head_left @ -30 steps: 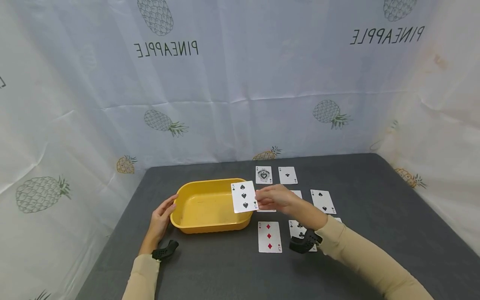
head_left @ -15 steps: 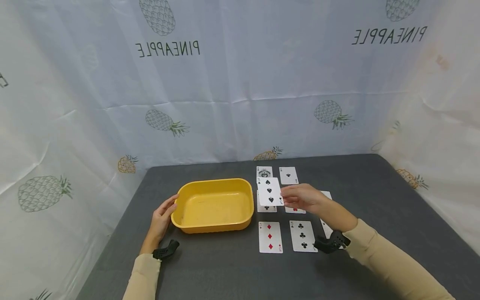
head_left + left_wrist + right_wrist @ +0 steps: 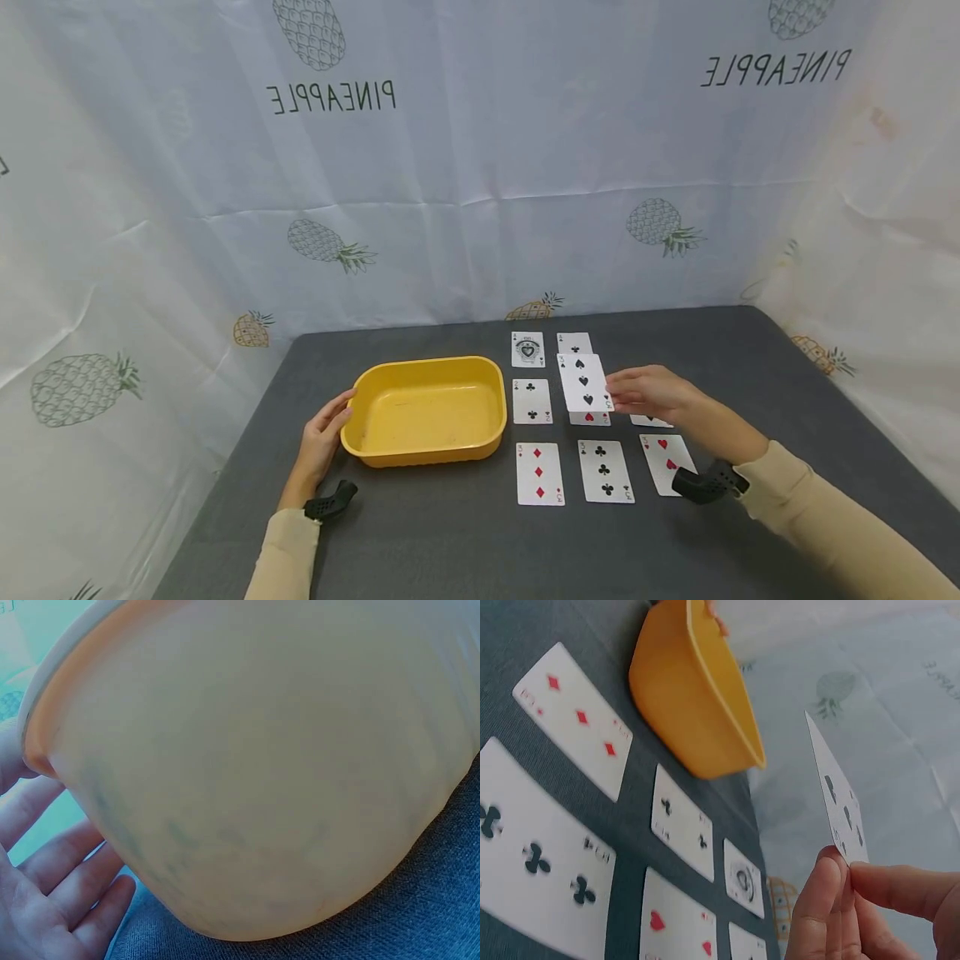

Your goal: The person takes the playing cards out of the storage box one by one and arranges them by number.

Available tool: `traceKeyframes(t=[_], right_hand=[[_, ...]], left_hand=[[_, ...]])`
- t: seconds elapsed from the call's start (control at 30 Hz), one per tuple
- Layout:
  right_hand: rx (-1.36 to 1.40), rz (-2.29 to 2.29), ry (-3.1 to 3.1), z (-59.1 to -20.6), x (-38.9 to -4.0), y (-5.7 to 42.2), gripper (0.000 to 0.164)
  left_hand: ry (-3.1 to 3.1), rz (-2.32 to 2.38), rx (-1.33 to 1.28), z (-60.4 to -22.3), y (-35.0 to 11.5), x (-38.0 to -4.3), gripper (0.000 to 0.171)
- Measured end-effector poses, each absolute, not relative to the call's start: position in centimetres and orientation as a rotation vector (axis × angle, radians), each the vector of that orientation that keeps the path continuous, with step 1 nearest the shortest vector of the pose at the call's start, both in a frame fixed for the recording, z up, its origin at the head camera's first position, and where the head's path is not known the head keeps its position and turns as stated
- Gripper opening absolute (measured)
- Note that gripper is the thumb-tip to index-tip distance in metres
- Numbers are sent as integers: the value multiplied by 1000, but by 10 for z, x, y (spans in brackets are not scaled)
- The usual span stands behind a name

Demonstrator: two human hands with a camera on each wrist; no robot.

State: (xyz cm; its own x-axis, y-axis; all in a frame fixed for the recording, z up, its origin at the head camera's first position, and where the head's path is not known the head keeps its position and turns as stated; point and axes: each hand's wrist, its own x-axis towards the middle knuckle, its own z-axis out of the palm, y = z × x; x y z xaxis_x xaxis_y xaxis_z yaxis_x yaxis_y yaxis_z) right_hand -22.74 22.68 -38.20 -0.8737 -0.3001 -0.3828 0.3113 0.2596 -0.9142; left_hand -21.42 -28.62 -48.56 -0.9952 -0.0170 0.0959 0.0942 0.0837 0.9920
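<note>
In the head view my right hand (image 3: 651,392) pinches a three of spades playing card (image 3: 585,382) by its right edge, raised over the laid-out cards. The right wrist view shows the card tilted, its lower corner between thumb and fingers. Behind it, the two of hearts (image 3: 590,419) and the ace of clubs (image 3: 574,341) are partly covered. My left hand (image 3: 322,433) holds the left rim of a yellow plastic tub (image 3: 423,457). In the left wrist view several fingers (image 3: 82,881) lie along the tub's outer wall, with one digit at the rim.
Face-up cards lie in rows right of the tub: ace of spades (image 3: 528,350), two of clubs (image 3: 532,402), three of diamonds (image 3: 539,475), three of clubs (image 3: 606,472), three of hearts (image 3: 666,463). A two (image 3: 651,422) is partly hidden by my right hand. A pineapple-print cloth (image 3: 480,150) hangs behind the dark table.
My right hand has carried the three of spades rightward, from over the tub's right edge to over the middle column of cards. The left hand and the tub have stayed in place.
</note>
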Motion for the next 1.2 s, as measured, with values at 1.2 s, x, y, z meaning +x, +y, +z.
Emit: traceKeyframes(t=[1.2], right_hand=[[160, -1452, 2212, -427, -198, 371, 34]], left_hand=[[-2215, -2075, -153, -481, -287, -212, 51]])
